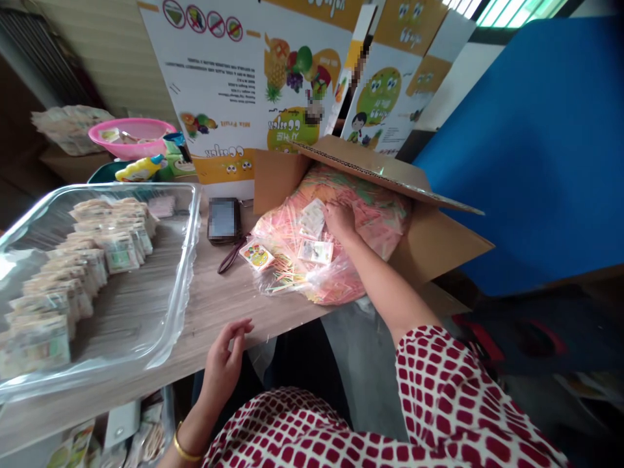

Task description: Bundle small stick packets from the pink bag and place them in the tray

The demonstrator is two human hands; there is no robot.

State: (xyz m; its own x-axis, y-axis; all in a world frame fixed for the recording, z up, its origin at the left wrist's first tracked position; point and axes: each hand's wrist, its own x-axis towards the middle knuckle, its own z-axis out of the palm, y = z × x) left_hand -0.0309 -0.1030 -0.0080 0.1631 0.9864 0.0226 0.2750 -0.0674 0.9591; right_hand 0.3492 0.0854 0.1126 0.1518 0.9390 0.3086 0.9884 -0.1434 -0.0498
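My right hand (340,220) presses into a large clear plastic bag (370,218) of small pink and orange packets, and its fingertips are hidden among them. The bag lies in an open cardboard box (429,240), spilling over its front edge onto the wooden table (219,309). Several white-backed printed cards (314,250) lie on the bag near that hand. My left hand (227,357) hangs empty at the table's front edge, its fingers loosely curled. A gold bangle (186,443) circles that wrist. A clear plastic tray (192,224) with bundled packets (117,250) stands to the left.
A black phone (224,221) with a dark strap (233,257) lies between tray and bag. Behind stand a pink basin (131,136), a yellow bottle (139,169), and printed fruit-pattern carton sheets (244,78). A large blue panel (517,156) fills the right side.
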